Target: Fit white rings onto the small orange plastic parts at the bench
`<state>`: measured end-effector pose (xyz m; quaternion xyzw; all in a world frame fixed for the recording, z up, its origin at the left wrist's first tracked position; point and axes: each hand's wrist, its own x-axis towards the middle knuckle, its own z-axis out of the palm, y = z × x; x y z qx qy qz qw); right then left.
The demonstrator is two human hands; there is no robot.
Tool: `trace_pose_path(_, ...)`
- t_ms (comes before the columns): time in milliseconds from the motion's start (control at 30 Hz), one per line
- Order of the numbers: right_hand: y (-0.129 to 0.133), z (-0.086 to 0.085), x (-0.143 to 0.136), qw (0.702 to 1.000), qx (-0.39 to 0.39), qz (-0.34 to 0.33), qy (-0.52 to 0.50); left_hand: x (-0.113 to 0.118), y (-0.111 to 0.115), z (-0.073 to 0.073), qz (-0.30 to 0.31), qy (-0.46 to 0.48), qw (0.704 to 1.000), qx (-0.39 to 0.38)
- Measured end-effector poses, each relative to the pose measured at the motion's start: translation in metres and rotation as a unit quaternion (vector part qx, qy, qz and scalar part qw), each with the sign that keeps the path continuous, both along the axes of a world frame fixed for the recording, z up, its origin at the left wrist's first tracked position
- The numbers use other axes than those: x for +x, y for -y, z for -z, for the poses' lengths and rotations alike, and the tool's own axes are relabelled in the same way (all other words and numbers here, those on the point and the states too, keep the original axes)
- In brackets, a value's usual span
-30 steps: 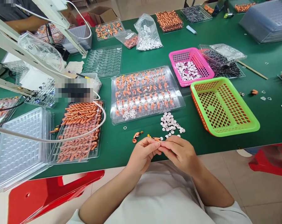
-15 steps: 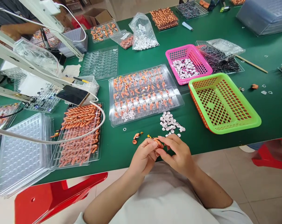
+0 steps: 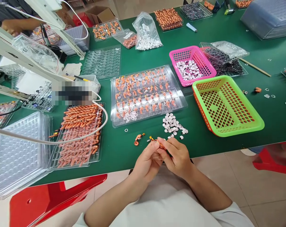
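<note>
Near the table's front edge, my left hand [image 3: 149, 157] and my right hand [image 3: 177, 156] meet, both closed on a small orange plastic part [image 3: 161, 145]. Fingers cover most of it, so its full shape is hidden. Just beyond my fingertips lies a small yellow and metal piece [image 3: 151, 138]. To the left rest a curved orange piece [image 3: 138, 137] and an orange ring [image 3: 136, 143]. A loose pile of small white discs [image 3: 172, 123] spreads behind my right hand. Farther back, a clear tray [image 3: 147, 91] holds rows of orange parts and some white rings.
A green basket [image 3: 252, 126] and a pink basket [image 3: 175, 56] with white discs stand to the right. On the left are a tray of orange pieces [image 3: 82, 135], stacked clear trays [image 3: 17, 148] and a white cable [image 3: 106, 121]. Another person's hand [image 3: 12, 27] shows at upper left.
My right fingers have closed in from a more spread position, tighter against my left fingertips. Less of the orange part shows. The other person's arm at upper left has shifted.
</note>
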<state>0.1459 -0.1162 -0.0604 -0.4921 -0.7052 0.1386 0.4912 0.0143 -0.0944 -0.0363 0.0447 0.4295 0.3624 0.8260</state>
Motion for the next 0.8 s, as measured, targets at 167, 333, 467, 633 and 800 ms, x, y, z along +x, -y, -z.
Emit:
trace_pose_path(167,-0.002,-0.002,0.004,0.999,0.018,-0.018,0.029,0.001,0.001,-0.002,0.003,0.004,1.0,-0.008)
trace_pose_path(333,-0.002,-0.004,0.01,0.997,0.03,-0.042,0.054,0.0,-0.001,-0.007,0.021,0.011,0.999,0.04)
trace_pose_path(467,-0.001,-0.005,0.016,0.994,0.013,-0.051,0.092,-0.004,-0.003,-0.013,0.062,-0.048,0.993,0.091)
trace_pose_path(633,0.0,-0.008,0.02,0.99,0.001,-0.065,0.121,-0.008,-0.007,-0.016,0.093,-0.117,0.98,0.128)
trace_pose_path(800,0.001,-0.013,0.025,0.987,-0.015,-0.078,0.137,-0.011,-0.01,-0.016,0.119,-0.143,0.97,0.157)
